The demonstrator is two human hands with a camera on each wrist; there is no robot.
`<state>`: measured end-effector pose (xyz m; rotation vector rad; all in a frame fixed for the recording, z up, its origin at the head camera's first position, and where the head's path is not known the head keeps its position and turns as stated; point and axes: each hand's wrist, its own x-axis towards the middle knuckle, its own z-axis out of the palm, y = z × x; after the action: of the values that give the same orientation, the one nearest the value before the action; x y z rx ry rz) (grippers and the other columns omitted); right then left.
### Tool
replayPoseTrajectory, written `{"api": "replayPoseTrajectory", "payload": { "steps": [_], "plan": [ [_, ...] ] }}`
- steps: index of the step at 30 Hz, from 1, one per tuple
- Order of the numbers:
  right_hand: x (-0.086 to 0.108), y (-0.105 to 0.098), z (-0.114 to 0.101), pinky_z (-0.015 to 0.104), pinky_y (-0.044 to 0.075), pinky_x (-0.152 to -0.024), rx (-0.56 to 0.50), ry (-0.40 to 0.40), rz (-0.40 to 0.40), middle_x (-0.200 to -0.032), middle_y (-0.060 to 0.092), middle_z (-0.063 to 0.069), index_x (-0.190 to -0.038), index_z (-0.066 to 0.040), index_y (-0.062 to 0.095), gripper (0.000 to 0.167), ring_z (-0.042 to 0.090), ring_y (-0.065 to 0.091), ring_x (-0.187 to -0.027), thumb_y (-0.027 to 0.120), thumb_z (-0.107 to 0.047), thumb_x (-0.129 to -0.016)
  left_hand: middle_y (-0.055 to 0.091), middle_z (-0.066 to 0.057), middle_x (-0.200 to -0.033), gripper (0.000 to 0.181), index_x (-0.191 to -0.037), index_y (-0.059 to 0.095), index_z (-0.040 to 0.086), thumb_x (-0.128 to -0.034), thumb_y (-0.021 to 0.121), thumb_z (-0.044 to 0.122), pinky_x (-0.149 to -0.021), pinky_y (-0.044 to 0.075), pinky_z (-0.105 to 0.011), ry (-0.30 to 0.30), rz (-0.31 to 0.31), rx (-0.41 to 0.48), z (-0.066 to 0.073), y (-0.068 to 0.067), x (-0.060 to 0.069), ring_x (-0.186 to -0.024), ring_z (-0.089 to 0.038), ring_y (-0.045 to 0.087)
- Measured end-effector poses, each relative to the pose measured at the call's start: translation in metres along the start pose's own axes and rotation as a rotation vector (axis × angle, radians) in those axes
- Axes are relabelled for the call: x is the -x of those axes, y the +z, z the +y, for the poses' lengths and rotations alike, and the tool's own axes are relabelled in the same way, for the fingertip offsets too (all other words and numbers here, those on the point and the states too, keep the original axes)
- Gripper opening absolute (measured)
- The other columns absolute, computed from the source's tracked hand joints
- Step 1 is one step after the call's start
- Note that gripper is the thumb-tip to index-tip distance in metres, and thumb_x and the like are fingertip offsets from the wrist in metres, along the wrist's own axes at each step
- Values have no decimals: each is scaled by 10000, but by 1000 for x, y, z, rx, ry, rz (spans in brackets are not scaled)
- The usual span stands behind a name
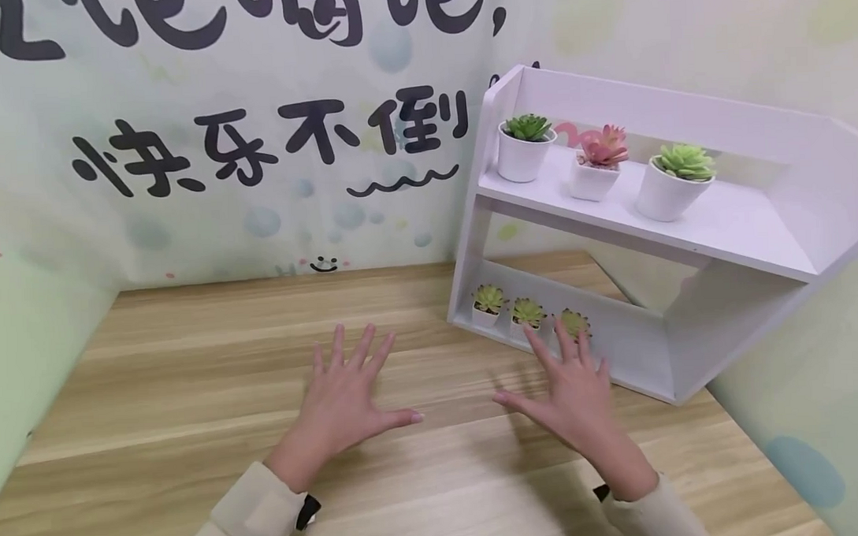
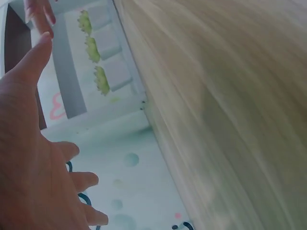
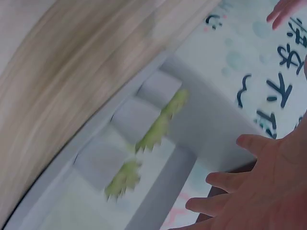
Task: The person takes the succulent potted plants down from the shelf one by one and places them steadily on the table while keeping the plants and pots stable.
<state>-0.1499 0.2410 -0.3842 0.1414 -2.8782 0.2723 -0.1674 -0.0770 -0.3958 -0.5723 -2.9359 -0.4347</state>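
My left hand (image 1: 342, 409) is held over the wooden table (image 1: 213, 370), fingers spread, holding nothing. Fingers also spread, my right hand (image 1: 575, 397) hovers before the white two-tier shelf (image 1: 562, 224) and holds nothing. In the head view its fingertips overlap the small potted succulents on the lower tier: a left one (image 1: 488, 299), a middle one (image 1: 527, 312) and a right one (image 1: 573, 323), whose pot is mostly hidden. The right wrist view shows these white pots (image 3: 135, 116) in a row, apart from the hand.
On the upper tier stand a dark green succulent (image 1: 526, 142), a pink succulent (image 1: 599, 161) in a squarish pot, and a light green succulent (image 1: 676, 180). A printed backdrop (image 1: 271, 218) with dark lettering rises behind the table. Walls close in both sides.
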Motion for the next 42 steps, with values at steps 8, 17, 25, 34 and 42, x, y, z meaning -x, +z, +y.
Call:
{"api": "replayPoseTrajectory", "payload": {
  "steps": [8,17,25,34,42],
  "plan": [
    [18,-31,37,906,166,-1001,-17,62,104,-1648,210,279,-1614,-282,252,1096,623,187,-1466,739,-722,-736,218,-85,-1691,1124,-1635,164,225,-786,564,843,-1210,139,-722,8,-6,49,16,-9,-9,-1559,-457,112],
    [31,-54,61,791,323,-1018,-207,104,354,-1572,380,269,-1512,-90,449,814,575,375,-1387,781,-441,-857,446,-184,-1568,839,-1581,317,90,-939,656,512,-1201,182,-720,-47,41,200,33,-23,-27,-1493,-467,323],
    [36,-68,82,152,390,-1090,-299,110,585,-1434,584,189,-1348,-47,625,574,384,557,-1294,821,-168,-822,511,-158,-1525,720,-1518,414,39,-970,634,453,-1191,365,-541,-8,78,297,54,-43,-48,-1421,-351,478],
    [36,-75,104,-62,340,-821,-315,191,758,-1030,675,-47,-1095,48,691,350,-248,430,-1032,823,-70,-793,549,-132,-1483,639,-1508,432,72,-984,632,377,-1018,545,-488,75,147,316,80,-74,-84,-1291,-323,598],
    [35,-86,126,-62,379,-726,-376,392,825,-943,412,-300,-915,-263,567,287,-176,416,-909,814,-156,-815,593,-150,-1408,552,-1464,476,29,-1001,612,298,-1019,555,-420,180,243,268,102,-100,-112,-1241,-277,620]
  ]
}}
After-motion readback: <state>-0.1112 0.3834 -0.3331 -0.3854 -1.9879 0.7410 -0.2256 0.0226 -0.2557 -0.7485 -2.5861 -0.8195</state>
